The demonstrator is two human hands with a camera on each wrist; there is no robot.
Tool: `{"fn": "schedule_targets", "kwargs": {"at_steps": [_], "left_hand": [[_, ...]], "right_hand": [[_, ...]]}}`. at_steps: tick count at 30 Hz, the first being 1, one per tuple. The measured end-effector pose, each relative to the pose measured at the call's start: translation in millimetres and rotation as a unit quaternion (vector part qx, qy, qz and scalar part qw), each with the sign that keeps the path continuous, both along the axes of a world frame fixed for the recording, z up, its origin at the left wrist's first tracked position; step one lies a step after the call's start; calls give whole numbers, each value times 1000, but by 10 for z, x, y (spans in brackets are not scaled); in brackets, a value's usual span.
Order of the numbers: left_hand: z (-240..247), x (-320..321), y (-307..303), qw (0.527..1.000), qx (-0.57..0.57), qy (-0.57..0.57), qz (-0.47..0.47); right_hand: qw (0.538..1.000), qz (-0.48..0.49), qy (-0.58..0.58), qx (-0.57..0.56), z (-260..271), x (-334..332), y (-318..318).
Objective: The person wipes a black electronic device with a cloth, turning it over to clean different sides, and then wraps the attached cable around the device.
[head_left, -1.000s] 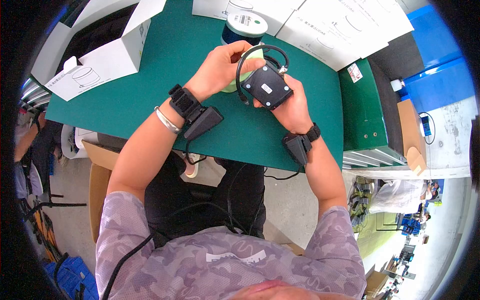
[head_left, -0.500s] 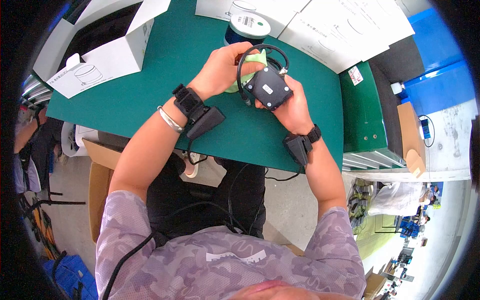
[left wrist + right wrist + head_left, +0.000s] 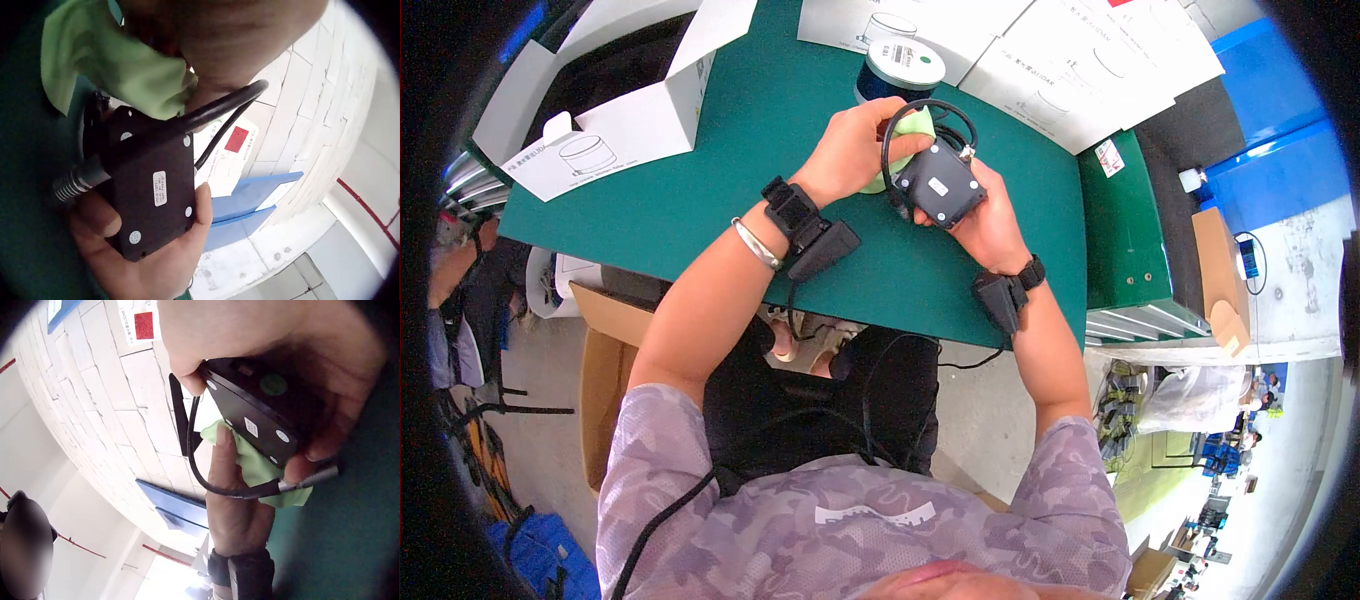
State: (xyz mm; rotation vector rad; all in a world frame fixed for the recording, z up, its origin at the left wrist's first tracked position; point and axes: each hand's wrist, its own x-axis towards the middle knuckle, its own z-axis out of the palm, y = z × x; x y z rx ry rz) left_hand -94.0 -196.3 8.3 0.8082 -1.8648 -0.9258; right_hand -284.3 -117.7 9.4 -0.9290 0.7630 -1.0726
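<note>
My right hand (image 3: 995,225) grips a flat black square box (image 3: 948,185) from the side and below, with its face of round pale stickers and a small white label turned up. A black cable (image 3: 187,119) loops out from the box, ending in a ribbed metal connector (image 3: 78,181). Between thumb and fingers my left hand (image 3: 850,155) pinches a light green cloth (image 3: 125,69), held right at the box's far left edge. Behind the hands a dark blue cylinder (image 3: 905,62) with a silver-white labelled top stands on the table.
An open white carton (image 3: 625,150) with a dark inside lies at the table's (image 3: 730,210) left. White printed boxes (image 3: 1080,80) line the back right. A green cabinet (image 3: 1140,230) adjoins the right edge. Wires hang from the wrist cameras below the table's front edge.
The green cloth has shifted and bunched differently between the left fingers at the box's edge. The box has tilted slightly. The whole head view has moved a little.
</note>
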Motion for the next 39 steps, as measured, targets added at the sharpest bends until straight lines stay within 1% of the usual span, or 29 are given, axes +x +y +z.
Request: {"fn": "schedule_targets", "kwargs": {"at_steps": [2,7,11,13,15,17,19,23,25,29,31,32,34,36,38,39], "left_hand": [[10,2,-3,1000,21,-3,-1],[57,14,59,1000,6,20,-22],[50,13,38,999,4,7,-32],[25,6,38,1000,3,13,-23],[46,14,47,1000,7,6,-11],[73,28,54,1000,10,-1,1],[89,31,56,999,47,22,-1],[55,1,76,998,26,31,-38],[44,2,79,999,-36,1,-6],[42,8,67,999,-20,-16,20],[18,-9,34,997,-12,23,73],[79,7,57,996,-8,-1,92],[28,-6,29,997,-10,14,80],[-15,-19,16,997,-11,29,67],[-26,-27,21,999,-20,48,16],[-16,-21,27,999,-20,47,14]], "right_hand": [[1000,-4,-2,-1,14,0,6],[1000,-19,-13,11,41,30,15],[1000,-22,1,4,47,42,25],[1000,-28,4,-2,36,38,16],[1000,18,2,-25,13,8,-5],[1000,7,2,-18,38,21,12],[1000,-7,2,-11,48,25,17],[1000,-13,0,-1,40,18,14],[1000,-10,-2,2,39,18,18],[1000,-2,-10,-5,30,-2,20],[1000,-1,-16,-8,42,-1,29],[1000,-11,-16,1,57,11,35],[1000,-22,-16,8,68,11,32],[999,-9,-32,11,49,-19,19],[999,-14,-39,15,34,-24,24],[999,-16,-46,19,29,-27,25]]}}
